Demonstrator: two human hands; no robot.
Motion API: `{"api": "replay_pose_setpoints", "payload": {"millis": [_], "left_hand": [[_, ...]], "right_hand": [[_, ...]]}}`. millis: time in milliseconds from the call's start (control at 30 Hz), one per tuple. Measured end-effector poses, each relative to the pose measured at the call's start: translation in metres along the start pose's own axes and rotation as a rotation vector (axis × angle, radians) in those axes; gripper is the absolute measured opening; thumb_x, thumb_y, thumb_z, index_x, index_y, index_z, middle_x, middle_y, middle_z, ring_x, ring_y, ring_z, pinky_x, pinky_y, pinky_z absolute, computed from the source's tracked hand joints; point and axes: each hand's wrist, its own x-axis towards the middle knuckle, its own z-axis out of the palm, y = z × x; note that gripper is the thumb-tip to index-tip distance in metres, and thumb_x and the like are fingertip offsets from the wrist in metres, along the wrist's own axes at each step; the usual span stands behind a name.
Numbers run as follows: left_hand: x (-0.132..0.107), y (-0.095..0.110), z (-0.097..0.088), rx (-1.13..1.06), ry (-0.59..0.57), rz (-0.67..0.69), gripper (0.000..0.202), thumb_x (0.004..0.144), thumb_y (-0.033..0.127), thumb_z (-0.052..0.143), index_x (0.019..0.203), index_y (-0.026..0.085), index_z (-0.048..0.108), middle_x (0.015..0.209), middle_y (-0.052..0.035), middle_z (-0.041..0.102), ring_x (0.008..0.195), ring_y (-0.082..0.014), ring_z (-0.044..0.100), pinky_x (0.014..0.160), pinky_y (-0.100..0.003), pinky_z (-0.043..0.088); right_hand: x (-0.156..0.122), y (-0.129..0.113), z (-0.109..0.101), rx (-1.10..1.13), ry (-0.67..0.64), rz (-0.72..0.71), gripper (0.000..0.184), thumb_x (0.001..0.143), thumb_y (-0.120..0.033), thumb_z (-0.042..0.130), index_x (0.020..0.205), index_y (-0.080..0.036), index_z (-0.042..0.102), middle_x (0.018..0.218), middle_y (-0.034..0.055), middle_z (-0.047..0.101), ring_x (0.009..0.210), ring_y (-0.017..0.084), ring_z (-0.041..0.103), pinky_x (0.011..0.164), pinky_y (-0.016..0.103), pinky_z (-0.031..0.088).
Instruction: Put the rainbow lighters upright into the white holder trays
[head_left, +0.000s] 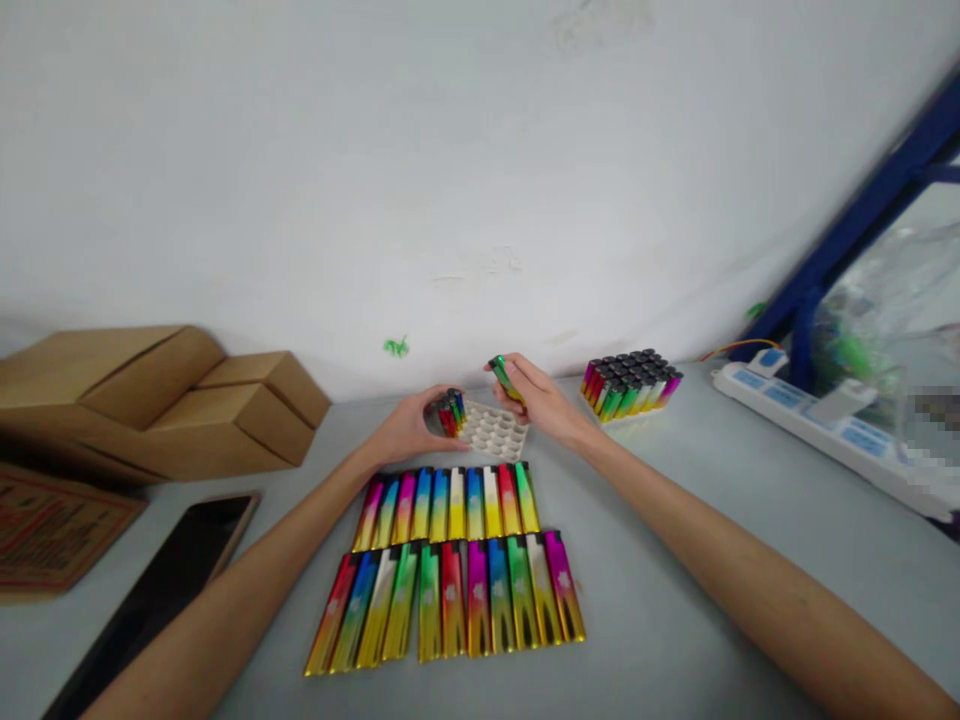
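Observation:
A green and gold lighter [507, 378] is pinched in my right hand [536, 400], raised over the right back corner of a pale tray [491, 432] with rows of round holes. Around the tray's left end my left hand [409, 432] is closed, its thumb along the front edge and its fingers behind. Several lighters [452, 412], red, green and blue, stand upright in the holes beside that hand. Closer to me, shiny two-tone lighters lie flat in two rows, a back row [450, 505] and a front row [446, 605].
At the back right stands a block of upright lighters [631, 385] with black tops. A white power strip [817, 425] runs along the right, near a blue frame [810, 290] and clear plastic bags. Cardboard boxes [225, 430] and a dark phone [180, 570] lie on the left.

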Motion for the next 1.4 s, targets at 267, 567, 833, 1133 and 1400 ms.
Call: {"api": "replay_pose_setpoints", "payload": {"millis": [267, 567, 833, 1133, 1400], "left_hand": [[-0.001, -0.002, 0.002, -0.001, 0.04, -0.002, 0.078, 0.059, 0.051, 0.09, 0.124, 0.018, 0.063, 0.124, -0.0107, 0.07, 0.113, -0.0313, 0.066, 0.105, -0.048, 0.049], [-0.001, -0.001, 0.003, -0.028, 0.047, 0.026, 0.076, 0.058, 0.049, 0.091, 0.121, 0.017, 0.065, 0.119, -0.0111, 0.072, 0.109, -0.0311, 0.067, 0.102, -0.047, 0.051], [-0.002, 0.001, 0.002, -0.025, 0.025, 0.024, 0.073, 0.061, 0.05, 0.089, 0.121, 0.017, 0.063, 0.118, -0.0093, 0.072, 0.108, -0.0291, 0.066, 0.1, -0.045, 0.052], [0.0, -0.001, 0.003, -0.02, 0.026, -0.015, 0.084, 0.058, 0.053, 0.09, 0.129, 0.019, 0.061, 0.129, -0.0112, 0.069, 0.117, -0.032, 0.065, 0.108, -0.049, 0.048], [-0.001, -0.002, 0.003, -0.026, 0.02, -0.011, 0.093, 0.061, 0.05, 0.09, 0.139, 0.019, 0.051, 0.14, -0.0124, 0.062, 0.128, -0.0317, 0.059, 0.114, -0.048, 0.045]], "right_hand": [[-0.016, -0.026, 0.009, -0.587, 0.101, -0.161, 0.051, 0.097, -0.06, 0.048, 0.066, -0.021, 0.038, 0.062, -0.0057, 0.034, 0.059, 0.01, 0.034, 0.055, 0.024, 0.026], [-0.023, -0.03, 0.018, -0.792, 0.052, -0.187, 0.043, 0.094, -0.044, 0.043, 0.059, -0.02, 0.034, 0.057, -0.0055, 0.028, 0.055, 0.008, 0.03, 0.054, 0.027, 0.018], [-0.024, -0.033, 0.019, -0.785, 0.044, -0.161, 0.045, 0.097, -0.056, 0.049, 0.069, -0.021, 0.044, 0.058, -0.0066, 0.037, 0.055, 0.01, 0.035, 0.054, 0.025, 0.023], [0.003, -0.016, -0.001, -0.55, 0.007, -0.209, 0.034, 0.103, -0.047, 0.044, 0.11, -0.021, 0.065, 0.098, 0.0065, 0.066, 0.082, 0.017, 0.063, 0.069, 0.03, 0.053], [0.041, -0.002, -0.001, -0.641, 0.084, -0.262, 0.025, 0.096, -0.033, 0.062, 0.108, -0.015, 0.073, 0.104, 0.0108, 0.076, 0.092, 0.02, 0.071, 0.085, 0.033, 0.055]]}}
